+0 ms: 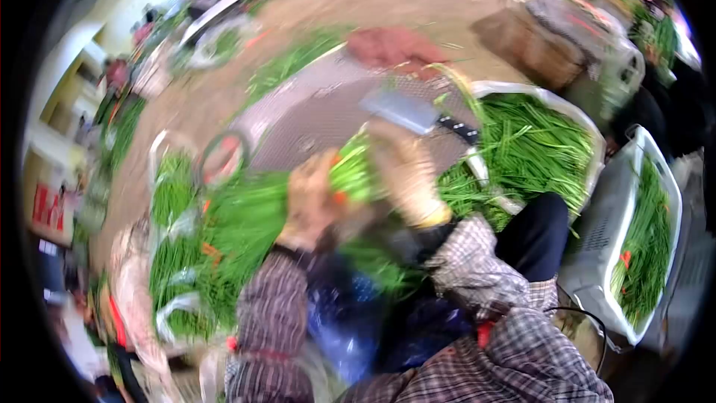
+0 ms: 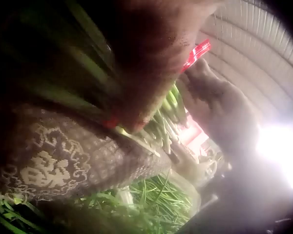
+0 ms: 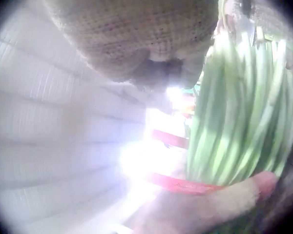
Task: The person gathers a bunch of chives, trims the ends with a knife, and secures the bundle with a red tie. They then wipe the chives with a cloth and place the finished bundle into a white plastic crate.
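My left hand (image 1: pixel 307 198) grips a thick bunch of chives (image 1: pixel 250 205), its long leaves trailing left and its pale cut ends pointing right. In the right wrist view, a thumb lies across the chive stalks (image 3: pixel 239 117), with a red tape (image 3: pixel 185 185) at their side. A red strip (image 2: pixel 198 52) also stands out between the hands in the left wrist view. My right hand (image 1: pixel 403 168), with a pale yellowish cuff at the wrist, is blurred right beside the stalk ends; I cannot tell what its fingers hold. Beyond it, a cleaver (image 1: pixel 400 110) with a dark handle lies on the round table (image 1: pixel 298 134).
A white-lined basket (image 1: pixel 537 142) heaped with loose chives stands at right, near a white crate (image 1: pixel 634 239) of more greens. Bagged chives (image 1: pixel 173 194) stand at left. A reddish cloth (image 1: pixel 391 48) lies on the table's far edge. Blue plastic (image 1: pixel 343 321) covers the lap.
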